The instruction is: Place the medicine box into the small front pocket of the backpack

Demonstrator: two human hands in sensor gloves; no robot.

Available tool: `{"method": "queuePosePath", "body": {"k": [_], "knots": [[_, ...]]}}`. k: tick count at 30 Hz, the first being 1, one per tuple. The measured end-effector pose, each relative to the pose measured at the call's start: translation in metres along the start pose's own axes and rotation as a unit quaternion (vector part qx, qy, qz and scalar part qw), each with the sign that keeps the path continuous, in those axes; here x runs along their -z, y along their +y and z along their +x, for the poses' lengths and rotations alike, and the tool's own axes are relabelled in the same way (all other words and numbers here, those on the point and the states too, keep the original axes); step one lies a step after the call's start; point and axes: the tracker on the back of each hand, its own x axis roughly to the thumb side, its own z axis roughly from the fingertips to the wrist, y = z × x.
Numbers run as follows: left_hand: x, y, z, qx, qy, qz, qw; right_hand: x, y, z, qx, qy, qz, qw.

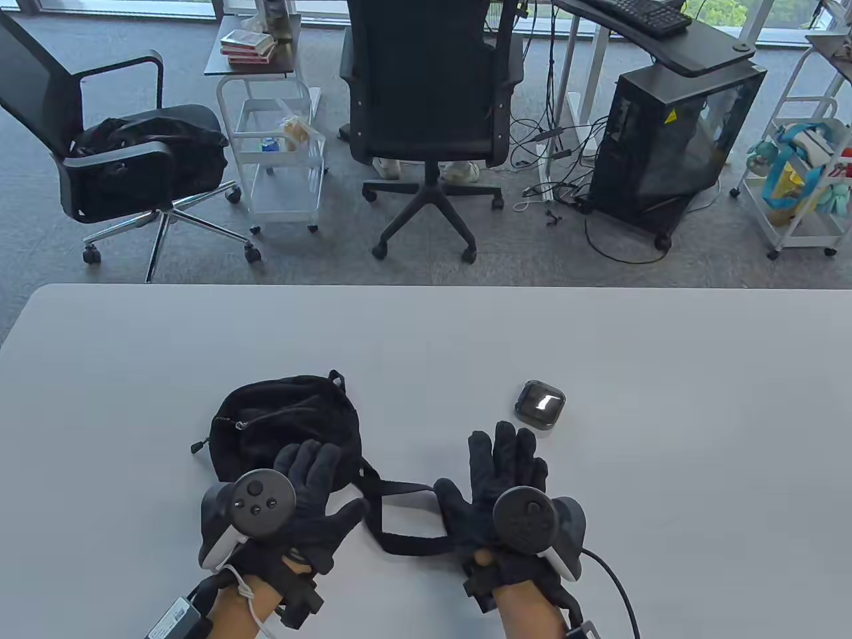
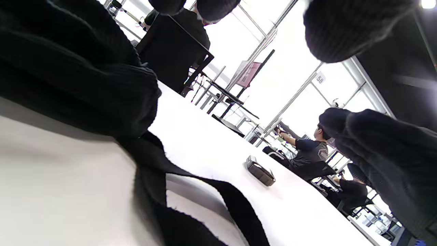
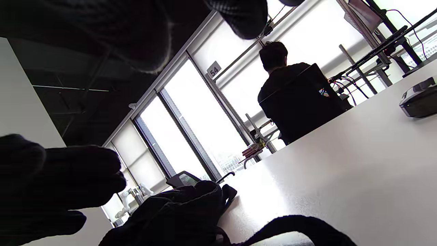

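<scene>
Black backpack (image 1: pixel 286 426) on white desk (image 1: pixel 665 466), left hand (image 1: pixel 303 502) grip wide on it, right hand (image 1: pixel 499 496) grip wide over strap (image 1: pixel 399 516), medicine box (image 1: pixel 540 405) apart.

Left hand (image 1: pixel 303 496) covering near edge of backpack (image 1: pixel 286 426); contact underneath hiding from table view. Backpack strap (image 1: pixel 399 516) running under right hand (image 1: pixel 499 492); whether fingers (image 1: pixel 506 452) are gripping it, unclear. Front pocket zipper partly showing, open or closed not telling. Medicine box (image 1: pixel 540 405) glaring on lid, label unreadable. Left wrist view cropping backpack (image 2: pixel 75 68) at left edge, strap (image 2: pixel 191 205) blurring. Right wrist view cutting box (image 3: pixel 420 99) at right edge.
</scene>
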Motion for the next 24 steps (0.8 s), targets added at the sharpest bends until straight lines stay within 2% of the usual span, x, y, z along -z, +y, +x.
{"method": "queuePosePath", "body": {"k": [18,24], "knots": [[0.002,0.003,-0.011,-0.038,0.019,0.006,0.999,0.000,0.002,0.001,-0.003,-0.002,-0.003,1.000],[0.002,0.015,-0.020,-0.039,0.038,0.043,0.998,0.000,0.002,0.001,0.001,-0.001,0.001,1.000]]}}
